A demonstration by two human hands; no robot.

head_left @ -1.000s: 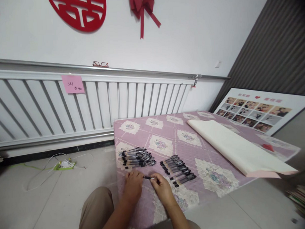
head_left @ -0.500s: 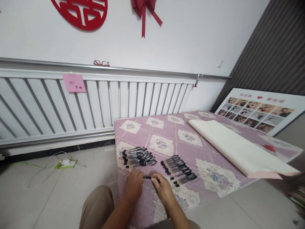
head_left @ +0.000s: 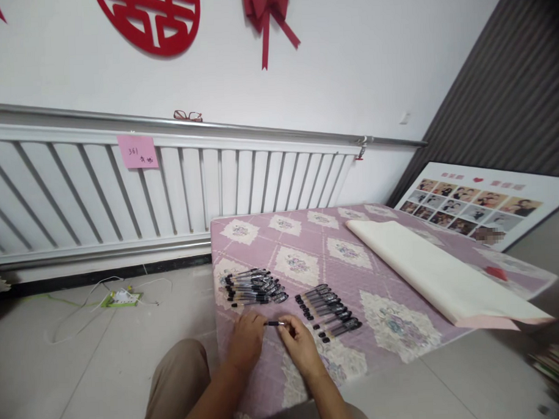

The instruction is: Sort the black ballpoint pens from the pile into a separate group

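Both of my hands meet over the near edge of a low table covered in a pink patterned cloth. My left hand and my right hand are closed in pinches on the two ends of one black pen, held level between them. Just beyond the hands lie two groups of black pens: a heap to the left and a tidy row to the right.
A long cream roll of paper lies across the table's right side, with a small red thing past it. A white radiator lines the wall. A photo board leans at right. A power strip with cables lies on the floor.
The hands and pen stay almost still; the pinching fingers have shifted slightly on the pen. The view has drifted a little.
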